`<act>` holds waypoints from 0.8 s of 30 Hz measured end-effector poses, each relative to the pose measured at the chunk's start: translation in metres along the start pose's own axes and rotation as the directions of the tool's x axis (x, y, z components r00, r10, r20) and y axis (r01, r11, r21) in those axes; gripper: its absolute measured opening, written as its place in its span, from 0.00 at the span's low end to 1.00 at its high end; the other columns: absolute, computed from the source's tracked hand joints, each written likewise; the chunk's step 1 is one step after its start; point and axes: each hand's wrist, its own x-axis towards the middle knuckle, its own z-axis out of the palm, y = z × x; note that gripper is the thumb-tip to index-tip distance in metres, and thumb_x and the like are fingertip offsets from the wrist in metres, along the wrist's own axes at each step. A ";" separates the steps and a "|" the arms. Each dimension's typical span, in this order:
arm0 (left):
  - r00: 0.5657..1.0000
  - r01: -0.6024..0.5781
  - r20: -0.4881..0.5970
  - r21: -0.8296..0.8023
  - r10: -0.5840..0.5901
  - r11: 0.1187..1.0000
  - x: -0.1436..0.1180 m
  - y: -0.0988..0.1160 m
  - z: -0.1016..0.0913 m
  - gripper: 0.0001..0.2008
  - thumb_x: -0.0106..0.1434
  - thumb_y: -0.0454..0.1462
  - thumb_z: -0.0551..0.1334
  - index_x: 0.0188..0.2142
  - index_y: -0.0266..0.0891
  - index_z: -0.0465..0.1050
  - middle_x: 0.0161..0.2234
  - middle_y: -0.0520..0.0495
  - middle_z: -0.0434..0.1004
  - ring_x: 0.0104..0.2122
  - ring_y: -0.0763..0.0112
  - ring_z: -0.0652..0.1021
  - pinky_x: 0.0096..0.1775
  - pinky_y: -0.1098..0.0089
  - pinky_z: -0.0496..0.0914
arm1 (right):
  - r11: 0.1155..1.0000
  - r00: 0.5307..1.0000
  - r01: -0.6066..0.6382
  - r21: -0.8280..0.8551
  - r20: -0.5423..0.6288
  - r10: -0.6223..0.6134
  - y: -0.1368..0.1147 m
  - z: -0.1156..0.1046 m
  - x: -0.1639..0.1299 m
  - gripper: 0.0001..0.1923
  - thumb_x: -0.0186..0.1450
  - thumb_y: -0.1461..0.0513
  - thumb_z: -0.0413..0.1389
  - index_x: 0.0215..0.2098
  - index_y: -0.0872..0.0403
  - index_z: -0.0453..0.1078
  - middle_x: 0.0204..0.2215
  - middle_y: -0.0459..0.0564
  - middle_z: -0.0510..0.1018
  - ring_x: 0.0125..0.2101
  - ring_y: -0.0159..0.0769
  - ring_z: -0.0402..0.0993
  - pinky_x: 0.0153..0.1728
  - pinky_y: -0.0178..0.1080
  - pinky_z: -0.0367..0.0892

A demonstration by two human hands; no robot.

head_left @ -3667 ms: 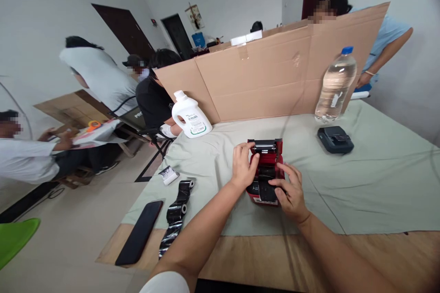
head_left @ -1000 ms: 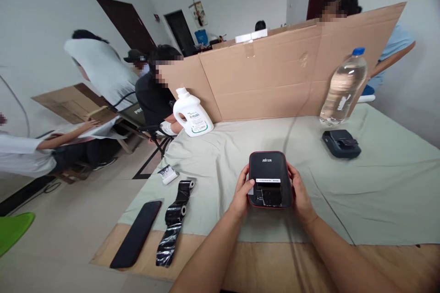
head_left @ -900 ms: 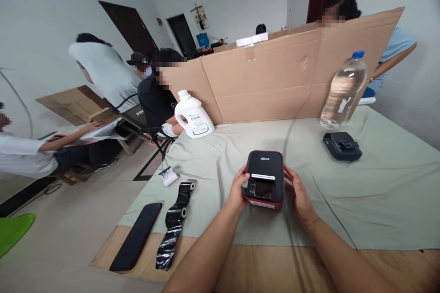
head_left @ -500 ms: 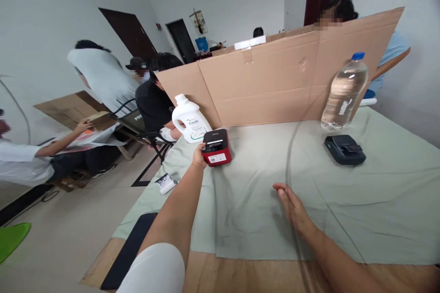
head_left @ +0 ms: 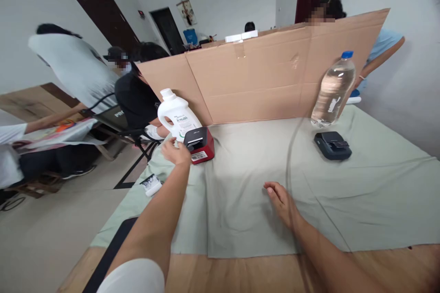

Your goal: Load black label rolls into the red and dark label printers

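— Red printer (head_left: 199,143), is that what the left hand (head_left: 176,151) is at?

— Yes. The small red box with the black lid sits on the pale green cloth (head_left: 378,201) at about ten o'clock from the middle of the surface (head_left: 240,274), just in front of the white jug (head_left: 177,116) and near the foot of the cardboard screen (head_left: 261,78). The left hand is just beside its left edge, fingers loosely curled and spread, gripping nothing; whether the fingertips touch the casing I cannot tell.

— And the right hand (head_left: 281,200)?

— Lying flat and open on the cloth, near the middle, at roughly six o'clock, palm down, holding nothing. It is well apart from the printer.

— Anything else on there?

— A clear water bottle (head_left: 332,89) with a blue cap stands upright at two o'clock against the cardboard, and a dark blue device (head_left: 332,145) lies just in front of it. At eight o'clock a small white packet (head_left: 150,184) lies on the cloth's edge, and a long black flat thing (head_left: 103,261) reaches off the near left corner.

— People?

— Several at another table on the left, and one in pale blue behind the screen.
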 end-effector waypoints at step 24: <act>0.594 -0.229 0.791 -0.012 0.150 0.973 -0.223 -0.059 -0.009 0.04 0.56 0.36 0.60 0.29 0.40 0.73 0.28 0.50 0.71 0.29 0.69 0.70 0.33 0.69 0.64 | 0.557 0.848 -0.275 -0.784 -0.471 -0.244 0.020 -0.171 0.112 0.35 0.56 0.52 0.59 0.58 0.56 0.60 0.64 0.63 0.49 0.62 0.64 0.41 0.56 0.62 0.45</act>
